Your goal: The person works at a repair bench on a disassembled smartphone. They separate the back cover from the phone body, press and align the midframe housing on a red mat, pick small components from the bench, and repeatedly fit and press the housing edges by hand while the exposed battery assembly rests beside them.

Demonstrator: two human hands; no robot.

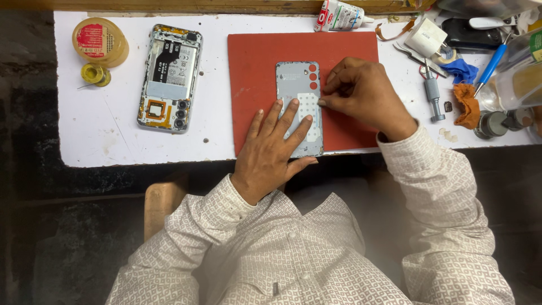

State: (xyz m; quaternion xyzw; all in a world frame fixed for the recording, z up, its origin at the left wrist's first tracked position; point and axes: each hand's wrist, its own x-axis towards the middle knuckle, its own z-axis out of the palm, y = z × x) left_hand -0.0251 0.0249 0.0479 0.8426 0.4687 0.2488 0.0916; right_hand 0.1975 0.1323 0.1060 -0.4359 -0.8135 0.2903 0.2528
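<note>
Head view, looking straight down on the bench (113, 135).

The phone back cover (297, 85) lies inner face up on the red mat (350, 56), near the mat's middle. Its long axis runs away from my body, camera cut-outs at the far end, on the right side.

My left hand (271, 155) rests flat on the near half of the cover. Its fingers (293, 113) are spread and point away from me along the long axis, pressing the part down onto the mat. Nothing is gripped.

My right hand (364, 96) comes in from the right, across the short axis. Its fingers are curled and drawn together, the tips touching the cover's right long edge about halfway down. Whether they pinch a thin film or tool there, I cannot tell; the contact point is too small.

Key relation: the cover lies directly left of the right fingertips, edge-on to them, while the left hand sits on top of it. The left hand is nearer, the right only at the rim.

Apart from this: an opened phone body (170, 76) lies on the bare bench, well left of the mat. A grey screwdriver (432, 93) lies right of it.
</note>
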